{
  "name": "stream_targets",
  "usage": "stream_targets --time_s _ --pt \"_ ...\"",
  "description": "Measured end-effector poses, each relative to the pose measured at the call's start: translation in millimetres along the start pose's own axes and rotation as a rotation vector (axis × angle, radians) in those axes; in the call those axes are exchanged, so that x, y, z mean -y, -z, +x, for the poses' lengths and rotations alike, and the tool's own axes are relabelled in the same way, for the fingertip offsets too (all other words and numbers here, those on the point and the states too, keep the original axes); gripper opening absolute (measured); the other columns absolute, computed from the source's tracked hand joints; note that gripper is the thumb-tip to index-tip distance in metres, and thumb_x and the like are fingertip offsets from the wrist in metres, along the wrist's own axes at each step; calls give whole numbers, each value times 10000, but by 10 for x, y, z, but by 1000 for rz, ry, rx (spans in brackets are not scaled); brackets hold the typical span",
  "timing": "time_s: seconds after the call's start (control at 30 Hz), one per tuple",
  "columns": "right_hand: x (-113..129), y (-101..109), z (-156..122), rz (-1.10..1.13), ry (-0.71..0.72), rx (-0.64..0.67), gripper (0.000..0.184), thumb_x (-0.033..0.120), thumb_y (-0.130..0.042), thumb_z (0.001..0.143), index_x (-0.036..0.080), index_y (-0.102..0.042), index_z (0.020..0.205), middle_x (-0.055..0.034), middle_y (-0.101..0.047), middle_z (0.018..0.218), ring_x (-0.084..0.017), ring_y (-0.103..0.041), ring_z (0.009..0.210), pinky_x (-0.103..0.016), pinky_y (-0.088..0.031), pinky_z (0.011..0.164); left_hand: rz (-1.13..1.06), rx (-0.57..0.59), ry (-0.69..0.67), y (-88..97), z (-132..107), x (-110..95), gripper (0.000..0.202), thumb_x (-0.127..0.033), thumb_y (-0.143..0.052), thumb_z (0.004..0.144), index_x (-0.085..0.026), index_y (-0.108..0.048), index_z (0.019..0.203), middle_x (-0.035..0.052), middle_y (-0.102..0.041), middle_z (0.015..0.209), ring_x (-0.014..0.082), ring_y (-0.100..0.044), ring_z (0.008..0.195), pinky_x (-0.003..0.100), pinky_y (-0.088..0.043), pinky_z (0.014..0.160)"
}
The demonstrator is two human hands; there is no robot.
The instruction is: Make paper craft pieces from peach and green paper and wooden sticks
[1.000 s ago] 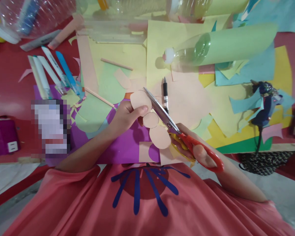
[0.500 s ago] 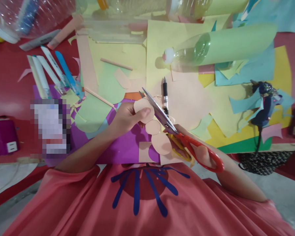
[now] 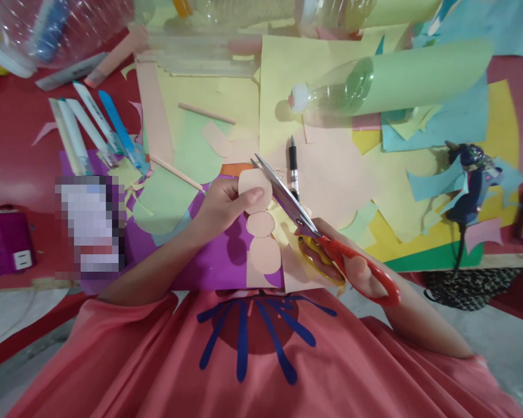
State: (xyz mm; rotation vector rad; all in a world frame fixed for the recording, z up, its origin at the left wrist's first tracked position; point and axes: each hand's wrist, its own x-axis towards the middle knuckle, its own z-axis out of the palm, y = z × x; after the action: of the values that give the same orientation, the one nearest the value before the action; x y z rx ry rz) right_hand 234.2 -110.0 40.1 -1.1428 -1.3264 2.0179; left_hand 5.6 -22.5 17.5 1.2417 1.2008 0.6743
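My left hand (image 3: 224, 204) pinches a peach paper cut-out (image 3: 260, 223) made of three joined rounded lobes, thumb on the top lobe. The lower lobes hang down over purple paper (image 3: 220, 264). My right hand (image 3: 353, 268) grips red-handled scissors (image 3: 314, 229), fingers through the loops. The metal blades point up and left, lying along the right edge of the cut-out's top lobe. A black pen (image 3: 293, 168) lies just behind the blades.
Coloured paper sheets and scraps cover the red table (image 3: 9, 151). A plastic bottle wrapped in green paper (image 3: 375, 84) lies behind. A dark blue glue gun (image 3: 473, 180) sits at right, markers (image 3: 91, 130) at left, a purple box (image 3: 4, 241) far left.
The cut-out has swung so its lower lobes now hang straighter down, away from the scissors. My right hand with the scissors has barely shifted.
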Motion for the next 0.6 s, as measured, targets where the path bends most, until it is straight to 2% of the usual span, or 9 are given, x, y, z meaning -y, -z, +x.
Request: stream_targets --time_s 0.17,0.43,0.6 --pt "-15 -32 -22 79 -84 -90 750 873 -528 649 253 -556 1068 20 -406 724 -100 -301 539 -252 -283 433 7 -4 5 -3 4 0 359 -391 -579 698 -184 -411 458 -37 -357 458 69 -324 464 235 -242 452" --pt "62 -50 -47 12 -93 -181 729 863 -514 677 270 -565 1098 18 -406 711 -121 -351 575 -264 -361 502 5 -27 -19 7 4 31 407 -390 -603 723 -187 -380 451 -44 -336 434 68 -324 454 225 -225 433" --pt "97 -23 -52 -4 -87 -123 710 843 -501 715 260 -544 1116 38 -380 672 -96 -306 530 -249 -309 471 -7 -34 -19 2 1 21 397 -377 -610 723 -189 -384 456 -49 -325 443 62 -318 446 229 -226 425"
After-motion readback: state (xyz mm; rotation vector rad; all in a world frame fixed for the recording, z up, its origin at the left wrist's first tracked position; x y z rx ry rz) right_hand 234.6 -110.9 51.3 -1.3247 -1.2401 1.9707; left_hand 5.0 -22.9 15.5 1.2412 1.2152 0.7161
